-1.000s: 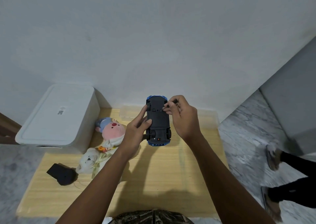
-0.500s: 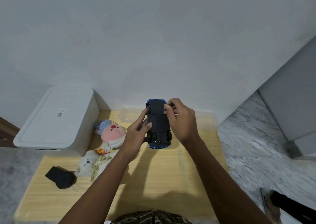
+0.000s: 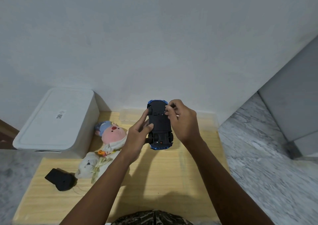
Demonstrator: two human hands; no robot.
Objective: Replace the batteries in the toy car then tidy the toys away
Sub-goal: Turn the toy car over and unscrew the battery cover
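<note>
while left hand point(image 3: 137, 137) grips toy car point(image 3: 160, 125), plush toys point(image 3: 110, 138) beside.

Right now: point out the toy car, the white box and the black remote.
toy car point(image 3: 160, 123): head view, black underside.
white box point(image 3: 55, 120): head view, lid top.
black remote point(image 3: 60, 179): head view, middle of its body.

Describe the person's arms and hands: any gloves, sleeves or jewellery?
Both forearms are bare up to the frame's edge, with no sleeves showing. The left hand and right hand wear no gloves, and no rings, watch or bracelets are visible.
</note>
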